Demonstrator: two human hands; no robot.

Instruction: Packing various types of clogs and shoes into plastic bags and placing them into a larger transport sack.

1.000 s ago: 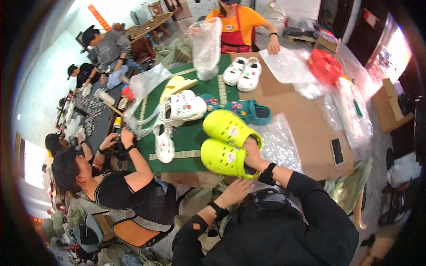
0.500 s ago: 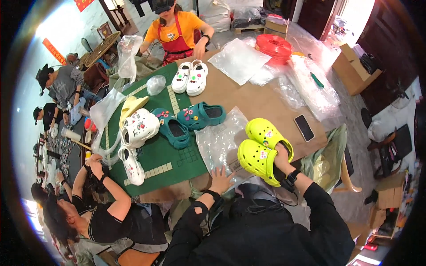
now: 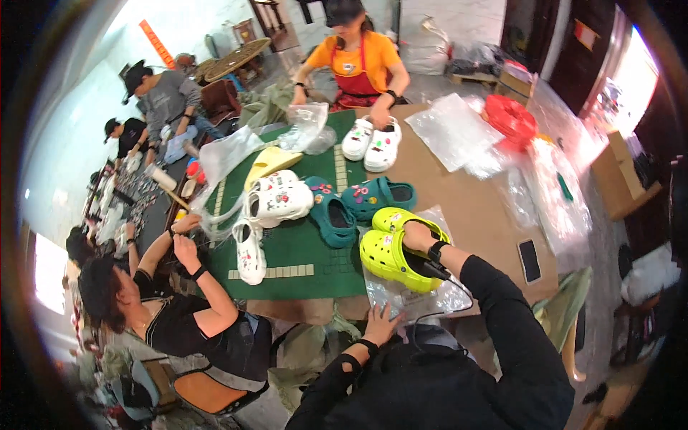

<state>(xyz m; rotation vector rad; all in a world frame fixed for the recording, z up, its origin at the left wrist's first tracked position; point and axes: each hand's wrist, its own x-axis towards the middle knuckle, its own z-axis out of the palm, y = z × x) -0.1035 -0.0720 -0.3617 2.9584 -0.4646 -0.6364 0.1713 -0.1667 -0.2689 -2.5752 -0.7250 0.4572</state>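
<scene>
My right hand (image 3: 418, 237) grips a pair of lime-yellow clogs (image 3: 387, 259) dotted with small charms; its fingers are partly hidden inside the shoe openings. Beneath the pair lies a clear plastic bag (image 3: 438, 301) on brown paper. Fingers spread, my left hand (image 3: 381, 324) rests at the table's near edge, by the bag's lower corner. Just beyond the lime pair are two teal clogs (image 3: 332, 221) with charms. White charmed clogs (image 3: 279, 198) sit farther left on the green mat (image 3: 301, 252), next to a pale yellow shoe (image 3: 271, 166).
Across the table, a person in a red apron (image 3: 357, 84) has a hand at another white pair (image 3: 382, 149). Someone in black (image 3: 186, 315) sits to my left. A phone (image 3: 529, 261), a red plastic coil (image 3: 510, 120) and clear bags (image 3: 559, 193) lie on the right.
My right hand has carried the lime clogs left, over the clear bag and near the teal pair. My head view has shifted. The person opposite now reaches to the white clogs and a plastic bag.
</scene>
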